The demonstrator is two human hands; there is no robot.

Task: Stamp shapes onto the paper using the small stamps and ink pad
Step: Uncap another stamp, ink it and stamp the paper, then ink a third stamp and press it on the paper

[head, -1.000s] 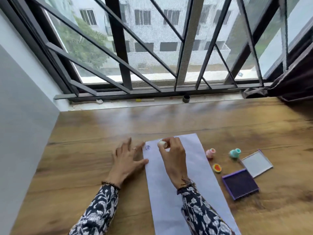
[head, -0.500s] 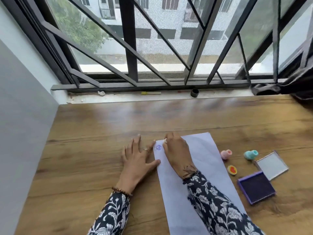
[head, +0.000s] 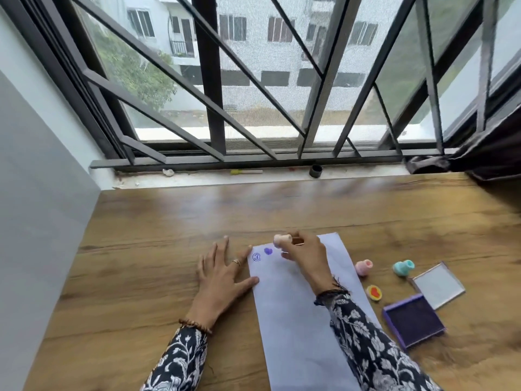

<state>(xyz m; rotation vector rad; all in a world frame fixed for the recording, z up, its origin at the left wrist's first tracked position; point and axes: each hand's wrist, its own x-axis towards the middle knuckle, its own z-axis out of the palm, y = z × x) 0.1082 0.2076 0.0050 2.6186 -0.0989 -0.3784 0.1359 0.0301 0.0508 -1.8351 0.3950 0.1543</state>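
Note:
A long white paper (head: pixel 298 320) lies on the wooden table. Near its top left corner are a blue round print (head: pixel 256 257) and a purple heart print (head: pixel 268 251). My right hand (head: pixel 306 258) holds a small pale stamp (head: pixel 282 240) lifted just above the paper, beside the heart print. My left hand (head: pixel 225 273) lies flat with fingers spread, pressing the paper's left edge. To the right stand a pink stamp (head: pixel 364 267) and a teal stamp (head: pixel 403 268). A yellow cap with a red heart (head: pixel 374 292) lies near them. The open purple ink pad (head: pixel 414 320) sits beside its clear lid (head: pixel 438 285).
A barred window runs along the table's far edge. On the sill (head: pixel 366 173) lie a black cap (head: pixel 315 170), a yellow-tipped stick (head: pixel 246 172) and a white scrap (head: pixel 168 172). A grey wall (head: pixel 36 207) bounds the left, dark fabric (head: pixel 490 162) the far right.
My right hand pressed the stamp down beside the round print, then lifted it off, leaving a purple heart print. The left hand stayed on the paper's edge. The camera tilted.

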